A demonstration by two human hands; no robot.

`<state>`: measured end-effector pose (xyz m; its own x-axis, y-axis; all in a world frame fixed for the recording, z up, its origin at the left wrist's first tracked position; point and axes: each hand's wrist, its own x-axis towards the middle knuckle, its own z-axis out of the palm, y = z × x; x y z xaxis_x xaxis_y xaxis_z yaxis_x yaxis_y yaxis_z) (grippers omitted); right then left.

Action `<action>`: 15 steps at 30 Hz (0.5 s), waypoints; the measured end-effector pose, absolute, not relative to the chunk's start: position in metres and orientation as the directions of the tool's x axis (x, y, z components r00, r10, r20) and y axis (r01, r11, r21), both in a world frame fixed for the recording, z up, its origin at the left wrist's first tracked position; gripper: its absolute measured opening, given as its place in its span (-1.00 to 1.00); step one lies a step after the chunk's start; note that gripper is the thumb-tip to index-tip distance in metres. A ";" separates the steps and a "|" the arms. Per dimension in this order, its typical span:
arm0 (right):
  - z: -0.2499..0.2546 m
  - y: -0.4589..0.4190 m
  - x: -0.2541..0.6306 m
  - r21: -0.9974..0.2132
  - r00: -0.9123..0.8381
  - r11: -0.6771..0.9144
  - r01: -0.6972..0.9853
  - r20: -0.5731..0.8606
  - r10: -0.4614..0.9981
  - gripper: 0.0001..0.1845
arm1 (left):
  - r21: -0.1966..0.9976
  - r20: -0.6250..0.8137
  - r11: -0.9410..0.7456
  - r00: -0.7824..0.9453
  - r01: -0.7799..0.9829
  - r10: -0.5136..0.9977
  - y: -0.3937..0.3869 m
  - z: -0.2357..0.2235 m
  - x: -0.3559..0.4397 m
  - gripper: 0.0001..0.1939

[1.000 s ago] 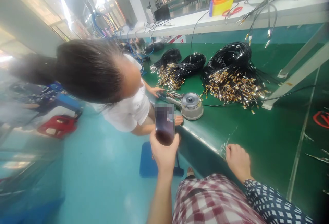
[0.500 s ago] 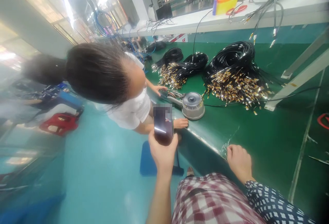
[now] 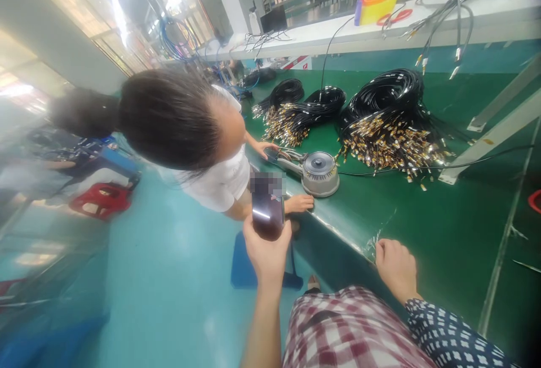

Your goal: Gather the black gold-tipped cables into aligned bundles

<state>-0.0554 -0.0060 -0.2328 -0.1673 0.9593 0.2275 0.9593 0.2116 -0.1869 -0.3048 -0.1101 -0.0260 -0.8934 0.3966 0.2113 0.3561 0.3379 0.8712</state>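
Observation:
My left hand [image 3: 267, 252] is wrapped round the lower end of a dark smartphone [image 3: 269, 210], held up beside the bench. Part of its screen is pixelated and the rest shows a bright reflection. Over the bench's near edge rests my right hand [image 3: 396, 266], its fingers curled into a loose fist; nothing shows in it, and its palm side is hidden. Some pale, thin marks or strands [image 3: 373, 239] lie by its thumb. Beyond the phone, a co-worker in a white shirt [image 3: 220, 179] leans toward the bench, one hand [image 3: 299, 204] on its edge.
On the green bench [image 3: 426, 227] stands a round grey device [image 3: 320, 173], with the co-worker's other hand [image 3: 262, 148] near its handle-like part. Bundles of black cables [image 3: 384, 114] with metal ends lie behind. A metal support [image 3: 490, 137] slopes up to the white shelf [image 3: 313, 41]. A blue stool [image 3: 244, 264] stands below.
The view has shifted slightly, so the bench and co-worker appear a little farther right. Both my hands keep the same pose, the phone still in the left.

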 end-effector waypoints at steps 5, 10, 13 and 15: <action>-0.233 -0.006 -0.055 -0.191 -0.171 0.212 0.958 0.208 0.963 -0.71 | 0.874 0.204 0.339 -0.897 0.348 0.393 -0.111 -0.025 -0.304 -0.29; -0.231 -0.006 -0.055 -0.205 -0.169 0.210 0.956 0.201 0.965 -0.69 | 0.876 0.196 0.341 -0.898 0.341 0.393 -0.111 -0.026 -0.304 -0.28; -0.230 -0.006 -0.056 -0.206 -0.169 0.211 0.956 0.204 0.964 -0.69 | 0.877 0.201 0.337 -0.898 0.343 0.391 -0.111 -0.026 -0.304 -0.28; -0.230 -0.006 -0.056 -0.202 -0.170 0.211 0.956 0.203 0.964 -0.69 | 0.879 0.204 0.329 -0.896 0.345 0.395 -0.111 -0.026 -0.304 -0.28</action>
